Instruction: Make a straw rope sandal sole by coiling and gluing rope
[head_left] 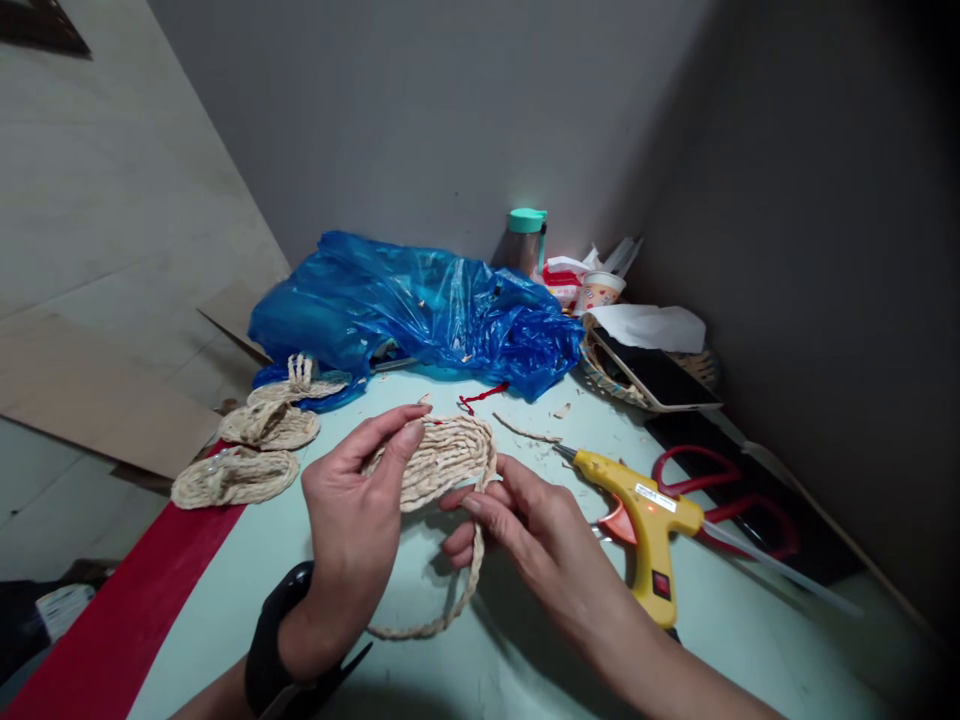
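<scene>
My left hand grips the left end of a flat oval sole of coiled, braided straw, thumb on top. At the sole's right end, my right hand pinches the straw braid between thumb and fingers. From there the braid's loose length hangs down and curves left below the hands. A yellow glue gun with a clear glue stick lies on its side to the right of my right hand. Beyond the sole, a short piece of straw and a red string lie on the table.
Several small woven straw slippers line the left edge, near a red strip. Behind is a blue plastic bag. A bottle, a paper cup and a basket holding a phone stand back right. Red-handled scissors lie right.
</scene>
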